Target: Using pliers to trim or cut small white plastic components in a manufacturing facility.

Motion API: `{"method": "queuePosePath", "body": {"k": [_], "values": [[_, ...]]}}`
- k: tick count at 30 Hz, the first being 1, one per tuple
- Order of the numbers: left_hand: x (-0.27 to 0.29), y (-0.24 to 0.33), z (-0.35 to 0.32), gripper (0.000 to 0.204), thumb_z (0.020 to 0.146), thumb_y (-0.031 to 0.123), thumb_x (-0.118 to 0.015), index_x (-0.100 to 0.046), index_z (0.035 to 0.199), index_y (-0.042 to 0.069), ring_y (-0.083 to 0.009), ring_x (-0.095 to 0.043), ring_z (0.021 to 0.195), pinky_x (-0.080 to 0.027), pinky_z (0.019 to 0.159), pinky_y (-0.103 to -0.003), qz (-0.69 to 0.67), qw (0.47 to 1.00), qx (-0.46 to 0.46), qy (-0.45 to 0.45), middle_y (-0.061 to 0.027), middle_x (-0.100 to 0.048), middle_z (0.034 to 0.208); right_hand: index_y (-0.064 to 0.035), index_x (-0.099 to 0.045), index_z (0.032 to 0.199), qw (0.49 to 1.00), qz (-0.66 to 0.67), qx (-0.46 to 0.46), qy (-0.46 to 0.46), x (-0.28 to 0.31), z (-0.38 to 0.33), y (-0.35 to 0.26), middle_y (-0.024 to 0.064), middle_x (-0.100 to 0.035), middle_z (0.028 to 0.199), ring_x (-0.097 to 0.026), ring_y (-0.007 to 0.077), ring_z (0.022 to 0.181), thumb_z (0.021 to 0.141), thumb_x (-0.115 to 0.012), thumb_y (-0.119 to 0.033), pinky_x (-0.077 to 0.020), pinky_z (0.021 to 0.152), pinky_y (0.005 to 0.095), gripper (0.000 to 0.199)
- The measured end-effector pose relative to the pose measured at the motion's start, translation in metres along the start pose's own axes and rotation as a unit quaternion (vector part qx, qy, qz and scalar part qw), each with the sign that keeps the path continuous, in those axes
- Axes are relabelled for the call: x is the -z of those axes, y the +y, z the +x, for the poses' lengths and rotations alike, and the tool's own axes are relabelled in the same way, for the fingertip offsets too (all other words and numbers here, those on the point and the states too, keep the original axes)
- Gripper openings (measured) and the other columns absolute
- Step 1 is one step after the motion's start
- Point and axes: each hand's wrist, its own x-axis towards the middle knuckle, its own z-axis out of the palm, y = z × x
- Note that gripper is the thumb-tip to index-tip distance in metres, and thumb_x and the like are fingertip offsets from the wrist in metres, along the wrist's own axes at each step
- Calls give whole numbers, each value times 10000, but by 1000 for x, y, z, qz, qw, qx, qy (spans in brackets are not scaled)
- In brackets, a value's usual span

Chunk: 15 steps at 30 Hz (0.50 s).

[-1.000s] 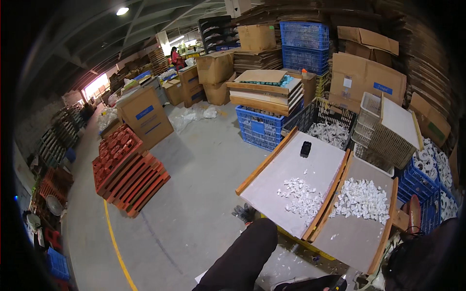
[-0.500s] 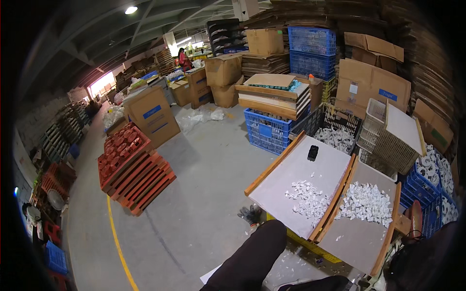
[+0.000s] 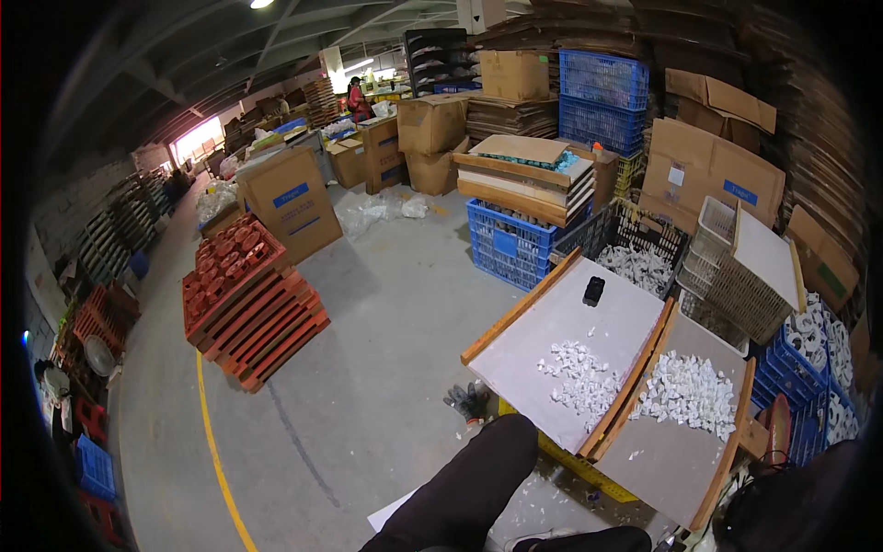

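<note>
Two heaps of small white pieces point(image 3: 688, 394) on paired pale surfaces point(image 3: 543, 317), wooden rails alongside. Left heap point(image 3: 579, 377) looser; black block point(image 3: 594, 291) beyond it. Grey glove point(image 3: 471, 400) just past dark-trousered knee point(image 3: 506, 446) (whether it is worn, cannot tell). Left grip: cannot tell how far open or what it holds; right grip out of view, likewise unknown. Behind: black crate point(image 3: 664, 219) of white parts. Across floor: red stack point(image 3: 267, 317).
</note>
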Motion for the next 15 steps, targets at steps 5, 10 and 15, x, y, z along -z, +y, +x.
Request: {"method": "queuePosePath", "body": {"k": [5, 10, 15], "values": [[11, 10, 0, 362, 923, 409, -361, -497, 723, 141, -167, -478, 525, -404, 481, -324, 7, 1000, -13, -7, -45, -460, 567, -62, -466, 1107, 1000, 13, -10, 4, 8, 0, 5, 45, -477, 847, -441, 168, 718, 789, -600, -75, -379, 639, 315, 345], [28, 20, -8, 363, 924, 409, -363, -499, 725, 138, -168, -484, 532, -409, 489, -326, 15, 1000, -23, -6, -47, -464, 570, -75, -474, 1089, 999, -23, -8, 30, -5, 2, 8, 26, -473, 834, -441, 155, 715, 835, -617, -149, -383, 643, 301, 300], [44, 11, -14, 364, 924, 409, -366, -502, 727, 136, -169, -489, 539, -415, 498, -328, 16, 1000, -21, -6, -50, -469, 574, -82, -480, 1080, 999, -38, -15, 17, -8, 5, 11, 22, -474, 824, -441, 151, 708, 856, -608, -163, -390, 637, 303, 271]]}}
